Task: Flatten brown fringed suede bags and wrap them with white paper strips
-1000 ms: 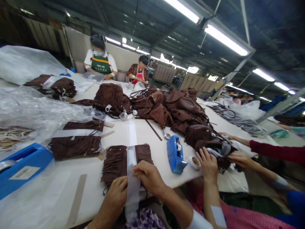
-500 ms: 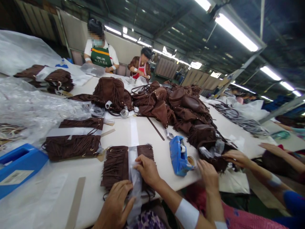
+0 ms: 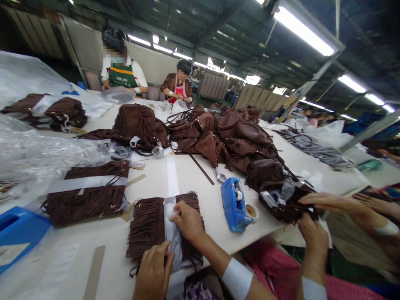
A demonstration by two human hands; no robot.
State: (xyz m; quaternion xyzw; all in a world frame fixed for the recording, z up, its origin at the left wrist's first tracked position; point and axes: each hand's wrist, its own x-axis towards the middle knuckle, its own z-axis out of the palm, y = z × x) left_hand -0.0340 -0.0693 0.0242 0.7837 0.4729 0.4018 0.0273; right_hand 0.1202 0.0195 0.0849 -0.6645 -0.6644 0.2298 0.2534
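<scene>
Fringed brown bag [image 3: 145,229] lies flat on desk [image 3: 117,250], lower centre of frame; pale strip [image 3: 171,231] runs down its middle. Your left hand [image 3: 153,271] sits at bag's near side, thumb apart from fingers. Your right hand [image 3: 187,223] touches strip, fingers bent; cannot tell if they pinch it. Smooth strip outward without creases, press lightly, leave fringe straight beneath. Blue tape dispenser [image 3: 234,204] stands right of bag, clear of your wrist.

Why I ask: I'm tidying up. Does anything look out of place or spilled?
A tape roll sits loose beside the blue dispenser, not in it, so perhaps slightly out of place. I see no spill.
</scene>
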